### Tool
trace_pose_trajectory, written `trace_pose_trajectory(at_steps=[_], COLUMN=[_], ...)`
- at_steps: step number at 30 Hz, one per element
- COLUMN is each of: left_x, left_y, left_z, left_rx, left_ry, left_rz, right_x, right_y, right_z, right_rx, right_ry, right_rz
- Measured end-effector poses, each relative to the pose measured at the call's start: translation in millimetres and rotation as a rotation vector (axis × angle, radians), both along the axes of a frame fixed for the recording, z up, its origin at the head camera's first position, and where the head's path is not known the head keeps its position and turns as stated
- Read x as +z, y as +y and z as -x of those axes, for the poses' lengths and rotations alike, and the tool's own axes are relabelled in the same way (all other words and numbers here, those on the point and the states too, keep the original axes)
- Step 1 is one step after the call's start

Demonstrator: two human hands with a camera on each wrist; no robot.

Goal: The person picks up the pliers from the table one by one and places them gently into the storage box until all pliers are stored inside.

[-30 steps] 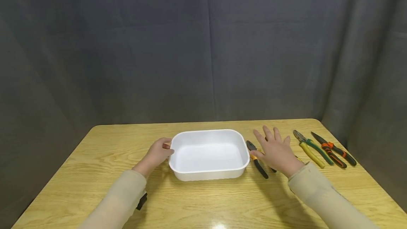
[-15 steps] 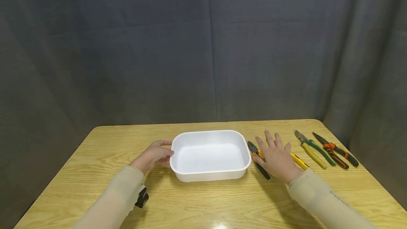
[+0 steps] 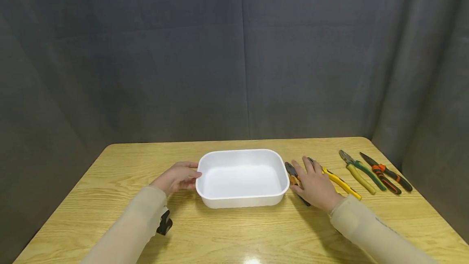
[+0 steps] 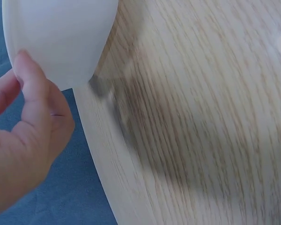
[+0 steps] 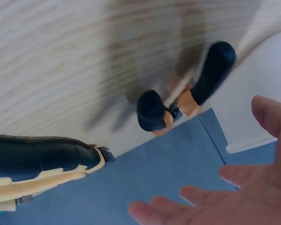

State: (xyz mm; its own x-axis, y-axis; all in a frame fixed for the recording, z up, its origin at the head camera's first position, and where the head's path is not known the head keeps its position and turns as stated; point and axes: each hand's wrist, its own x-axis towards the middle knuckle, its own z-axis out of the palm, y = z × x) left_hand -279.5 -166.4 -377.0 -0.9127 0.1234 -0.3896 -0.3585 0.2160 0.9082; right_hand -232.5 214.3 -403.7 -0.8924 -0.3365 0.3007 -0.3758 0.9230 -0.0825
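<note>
A white rectangular tray [image 3: 242, 202] with rounded corners stands on the table. My left hand [image 3: 178, 177] holds its left end, thumb at the rim and the other fingers against the outside wall; the left wrist view shows this hand [image 4: 30, 122] at the rim of the tray [image 4: 61, 37]. Past the tray's right end, my right hand [image 3: 316, 187] is spread low over two pairs of pliers, one with orange and black handles [image 3: 291, 169], the other with yellow handles [image 3: 342, 183]. The palm partly hides both. In the right wrist view the orange-and-black pliers [image 5: 214, 72] lie apart from the fingers [image 5: 201, 196].
Farther right lie pliers with yellow and green handles [image 3: 360, 176] and pliers with orange and black handles [image 3: 384, 176]. A dark curtain [image 3: 183, 60] hangs behind the wooden table [image 3: 227, 239]. A small black device [image 3: 165, 223] sits under the left sleeve.
My right hand has come down and slightly left towards the pliers, uncovering more of the yellow handles. My left hand keeps its place at the tray, its fingers shifting slightly.
</note>
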Motion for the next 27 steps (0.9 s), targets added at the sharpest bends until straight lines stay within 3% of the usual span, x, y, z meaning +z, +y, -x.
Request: trace_pose_trajectory(at_steps=[6, 13, 27], left_x=[2.6, 1.8, 4.1], left_y=[4.6, 5.1, 4.7], left_z=[-3.3, -3.0, -0.5], left_rx=[0.02, 0.026, 0.02], left_ry=[-0.025, -0.051, -0.074], left_rz=[0.008, -0.01, 0.009], right_x=[-7.1, -12.0, -13.1], right_y=[-0.1, -0.7, -1.2], right_z=[4.5, 7.1, 18.1], right_rx=[-0.003, -0.069, -0.044], right_ry=[-0.099, -0.259, -0.416], right_rz=[0.044, 0.064, -0.037])
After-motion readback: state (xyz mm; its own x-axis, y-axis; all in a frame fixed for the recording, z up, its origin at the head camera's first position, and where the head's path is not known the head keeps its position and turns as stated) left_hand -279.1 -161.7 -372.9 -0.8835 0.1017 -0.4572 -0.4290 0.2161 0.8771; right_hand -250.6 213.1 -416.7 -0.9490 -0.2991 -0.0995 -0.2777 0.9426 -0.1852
